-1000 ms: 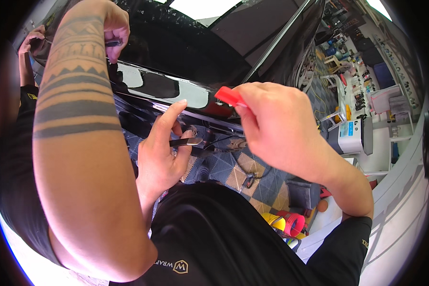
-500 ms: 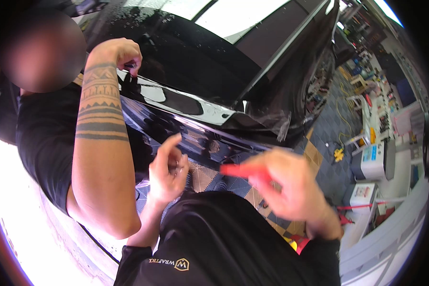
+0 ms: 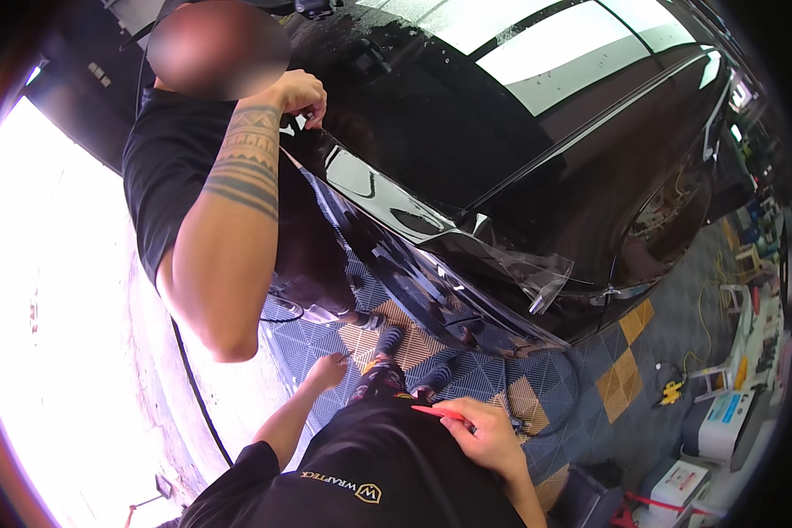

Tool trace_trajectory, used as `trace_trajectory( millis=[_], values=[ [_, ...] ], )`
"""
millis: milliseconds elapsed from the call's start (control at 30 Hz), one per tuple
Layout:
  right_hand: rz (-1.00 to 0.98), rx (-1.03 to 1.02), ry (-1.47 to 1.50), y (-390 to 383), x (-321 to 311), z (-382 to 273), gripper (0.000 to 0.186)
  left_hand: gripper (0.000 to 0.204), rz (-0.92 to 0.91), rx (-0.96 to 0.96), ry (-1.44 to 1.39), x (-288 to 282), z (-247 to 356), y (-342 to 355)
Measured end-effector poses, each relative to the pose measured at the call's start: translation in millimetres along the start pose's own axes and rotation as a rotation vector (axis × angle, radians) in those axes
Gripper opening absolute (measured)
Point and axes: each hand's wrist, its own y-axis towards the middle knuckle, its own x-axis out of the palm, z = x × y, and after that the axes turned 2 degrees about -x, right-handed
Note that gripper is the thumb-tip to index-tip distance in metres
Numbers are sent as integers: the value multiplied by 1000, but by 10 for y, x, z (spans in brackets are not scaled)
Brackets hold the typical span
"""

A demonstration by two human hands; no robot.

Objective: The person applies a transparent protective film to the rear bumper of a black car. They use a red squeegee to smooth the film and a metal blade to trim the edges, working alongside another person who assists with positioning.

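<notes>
My left hand (image 3: 327,372) hangs low over the tiled floor, fingers curled on something slim, too small to make out. My right hand (image 3: 482,431) is closed on a flat red plastic tool (image 3: 434,412) in front of my black shirt. Above them stretches the glossy black bodywork of a car (image 3: 590,202), with loose clear film (image 3: 541,282) hanging over its near edge. A co-worker with a tattooed forearm (image 3: 224,255) stands at the left, their hand (image 3: 301,95) at the panel edge, holding something small and dark.
Patterned floor tiles (image 3: 620,378) lie below the car, with dark hoses. At the right are a yellow plug (image 3: 671,394), white-and-grey machines (image 3: 717,425), shelving and a dark bin (image 3: 590,502). A dark cable (image 3: 194,383) runs across the pale floor at the left.
Both my hands have dropped away from the car toward my body, still closed. The view has moved back, showing more car and floor. The co-worker remains at the panel edge.
</notes>
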Motion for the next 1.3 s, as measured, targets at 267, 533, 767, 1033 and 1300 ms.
trace_trajectory(
  millis=[267,533,767,1033,1300],
  values=[
    [-82,-51,-107,-240,-215,223,18,33,-88,-234,-62,464,-707,-477],
    [5,-260,64,-138,-178,-257,30,37,-61,-111,-233,362,-468,-296],
    [263,-697,-200,-408,-382,-1174,33,37,-98,65,-111,194,-120,-412],
    [596,-1050,-297,-392,-247,-1188,27,41,-386,386,-519,-194,1242,-844],
    [389,-906,-163,-625,-1005,-709,46,53,-237,930,-677,-580,2820,-1720]
  ],
)
